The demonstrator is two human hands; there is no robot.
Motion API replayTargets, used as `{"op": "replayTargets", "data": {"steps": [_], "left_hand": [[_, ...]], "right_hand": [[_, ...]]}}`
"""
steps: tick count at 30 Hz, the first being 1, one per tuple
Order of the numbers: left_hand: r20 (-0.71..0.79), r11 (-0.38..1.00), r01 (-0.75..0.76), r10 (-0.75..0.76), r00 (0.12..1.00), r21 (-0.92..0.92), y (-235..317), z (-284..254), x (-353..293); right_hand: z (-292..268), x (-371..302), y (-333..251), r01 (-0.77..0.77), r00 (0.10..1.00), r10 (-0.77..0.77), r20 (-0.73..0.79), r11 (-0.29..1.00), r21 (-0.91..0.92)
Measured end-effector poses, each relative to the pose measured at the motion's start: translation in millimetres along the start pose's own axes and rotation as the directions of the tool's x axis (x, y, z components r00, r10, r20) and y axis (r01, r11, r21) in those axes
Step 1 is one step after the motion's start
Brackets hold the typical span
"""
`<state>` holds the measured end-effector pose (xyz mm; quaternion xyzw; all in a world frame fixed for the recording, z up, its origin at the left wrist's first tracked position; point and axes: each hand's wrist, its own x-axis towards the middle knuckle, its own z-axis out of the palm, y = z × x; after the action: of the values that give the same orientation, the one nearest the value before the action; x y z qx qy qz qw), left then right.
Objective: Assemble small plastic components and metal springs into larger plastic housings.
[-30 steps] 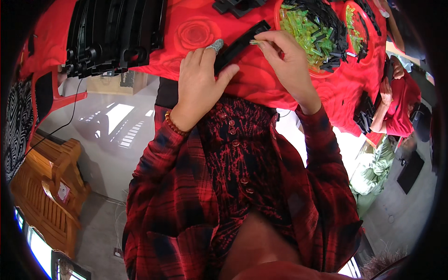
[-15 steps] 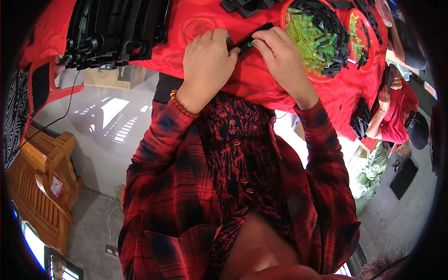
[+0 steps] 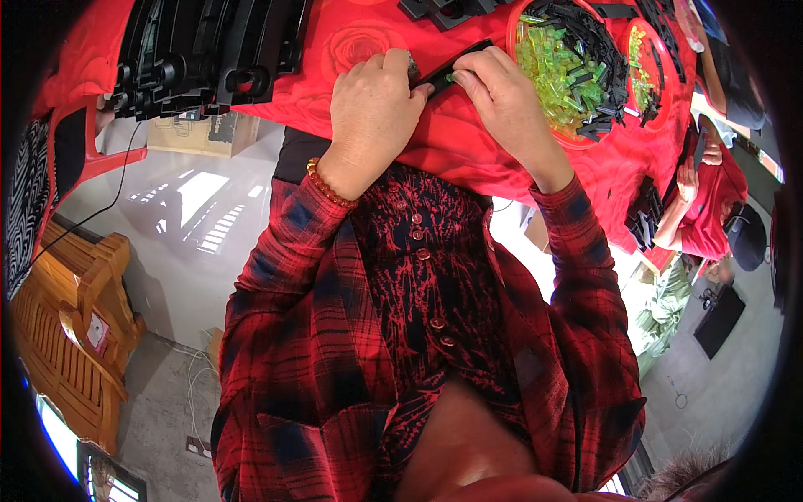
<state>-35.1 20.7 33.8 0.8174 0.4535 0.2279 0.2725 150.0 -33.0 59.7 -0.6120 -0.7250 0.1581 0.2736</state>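
Over the red rose-patterned cloth (image 3: 299,99), both of my hands are on one long black plastic strip (image 3: 437,81), tilted up to the right. My left hand (image 3: 374,113) is closed round its lower left end, with the thumb pressed along it and the fingertips hidden. My right hand (image 3: 517,109) is closed in a pinch farther up the strip. A small green translucent piece (image 3: 449,77) shows between the right thumb and finger, against the strip. Just right of that hand stands a red bowl (image 3: 513,38) with yellow-green clear pieces (image 3: 548,71) and small black pieces (image 3: 613,54).
A smaller red bowl (image 3: 666,79) with similar pieces stands farther right. Long black plastic parts (image 3: 209,63) are stacked at the left, and more black parts (image 3: 443,12) lie at the far edge. At the right, a person in red (image 3: 711,201) holds a dark part.
Both hands keep their grip on the strip and have barely moved. The whole view has shifted slightly.
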Motion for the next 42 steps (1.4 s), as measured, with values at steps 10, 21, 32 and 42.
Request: {"op": "replayTargets", "data": {"steps": [10,21,32,42], "left_hand": [[0.012,1.0,-0.007,0.007,1.0,0.01,-1.8,4.3,1.0],[0.023,1.0,-0.022,0.022,0.999,-0.019,-2.7,6.7,3.2],[0.073,0.999,-0.049,0.05,0.996,-0.021,-5.3,0.8,-1.0],[0.091,0.982,-0.072,0.089,0.992,-0.176,-10.0,-30.4,-48.4]], "right_hand": [[-1.2,1.5,4.9,0.069,0.997,-0.069,0.021,0.997,-0.03],[10.1,-3.0,5.2,0.09,0.994,-0.093,-0.057,0.995,-0.048],[9.9,-2.1,7.1,0.127,0.989,-0.133,-0.061,0.988,-0.089],[7.7,-5.9,1.9,0.058,0.997,-0.062,-0.049,0.996,-0.074]]}}
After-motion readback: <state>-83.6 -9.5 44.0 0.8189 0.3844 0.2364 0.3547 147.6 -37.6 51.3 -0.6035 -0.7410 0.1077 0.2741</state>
